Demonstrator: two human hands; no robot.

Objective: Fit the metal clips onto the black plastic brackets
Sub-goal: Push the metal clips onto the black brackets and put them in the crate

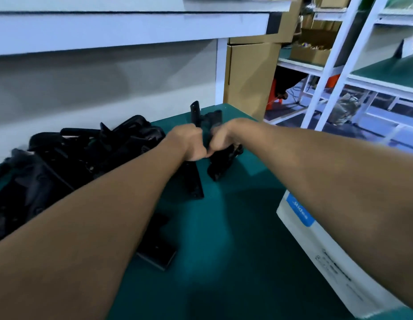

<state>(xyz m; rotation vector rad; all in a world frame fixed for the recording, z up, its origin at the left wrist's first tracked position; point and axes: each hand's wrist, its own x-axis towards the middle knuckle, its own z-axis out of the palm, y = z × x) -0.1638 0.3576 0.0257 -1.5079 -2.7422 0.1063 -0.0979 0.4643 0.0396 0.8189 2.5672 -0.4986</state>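
- Green bench mat [224, 227] with a big heap of black plastic brackets [74, 162] piled on the left side, running back toward the grey wall panel under the white shelf [131, 26].
- A couple of loose black pieces lie apart from the heap: one flat piece [157, 245] near the left forearm, half hidden by it, and a long bracket strip [194, 181] lying just below the hands.
- Left hand [187, 142] and right hand [221, 139] are knuckle to knuckle at the far middle of the mat, both with fingers curled tight around a black bracket [201, 118] that sticks up between them. Another black part [221, 167] hangs under the right hand.
- It's blurry there, so can't tell if a metal clip is in the grip; fingers cover the spot anyway.
- White carton with a blue label [300, 213] sits against the mat's right edge, under the right forearm; its contents aren't visible.
- Brown cardboard boxes [249, 75] stand past the far corner; white racking [339, 65] with green shelves is further right.
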